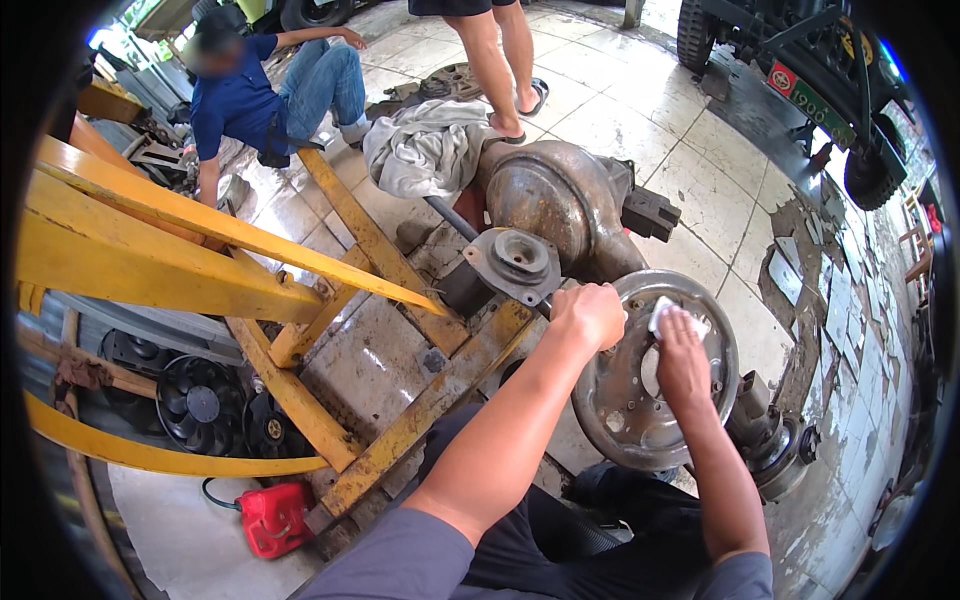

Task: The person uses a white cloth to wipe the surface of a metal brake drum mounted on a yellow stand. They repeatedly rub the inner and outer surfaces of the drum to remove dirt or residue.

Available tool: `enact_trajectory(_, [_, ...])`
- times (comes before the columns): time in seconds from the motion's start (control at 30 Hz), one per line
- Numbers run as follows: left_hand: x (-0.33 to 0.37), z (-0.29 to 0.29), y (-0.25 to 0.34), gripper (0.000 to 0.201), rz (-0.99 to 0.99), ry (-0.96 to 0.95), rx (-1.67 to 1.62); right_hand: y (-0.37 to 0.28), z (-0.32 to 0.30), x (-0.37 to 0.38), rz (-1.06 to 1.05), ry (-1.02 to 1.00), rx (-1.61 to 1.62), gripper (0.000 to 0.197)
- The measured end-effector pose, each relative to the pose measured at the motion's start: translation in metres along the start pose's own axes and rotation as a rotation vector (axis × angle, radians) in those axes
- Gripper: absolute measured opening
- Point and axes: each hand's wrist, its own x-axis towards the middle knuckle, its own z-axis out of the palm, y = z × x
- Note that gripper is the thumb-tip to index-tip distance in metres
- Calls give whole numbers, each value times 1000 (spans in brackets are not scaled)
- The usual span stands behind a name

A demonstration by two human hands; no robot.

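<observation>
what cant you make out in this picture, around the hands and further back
All in the head view:
Left hand: fingertips hidden behind the hand itself.
White cloth: partly covered by the right hand.
Round metal plate: underside turned away from the camera.
Grey cloth: its folds hide whatever lies beneath.
Standing person: upper body cut off by the top edge.

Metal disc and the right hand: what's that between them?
A white wipe, cloth or paper I can't tell, lies between the right hand and the disc, in the head view.
</observation>
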Motion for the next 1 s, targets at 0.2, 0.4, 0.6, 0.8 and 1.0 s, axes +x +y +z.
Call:
enact_trajectory(0.2, [3,4,-1,39,-16,52,12,-18,-7,-6,-102,4,62,46])
enact_trajectory(0.4, [11,9,-3,39,-7,88,5,-25,-7,-8,-127,54,33,39])
enact_trajectory(0.6, [12,8,-8,41,24,56,10,7,-48,-2,98,172,152,33])
enact_trajectory(0.8, [0,-2,2,46,-1,-28,3,4,-52,-3,144,69,72,34])
enact_trajectory(1.0, [0,-4,1,47,3,-32,-9,13,-39,-13,-62,-73,-15,48])
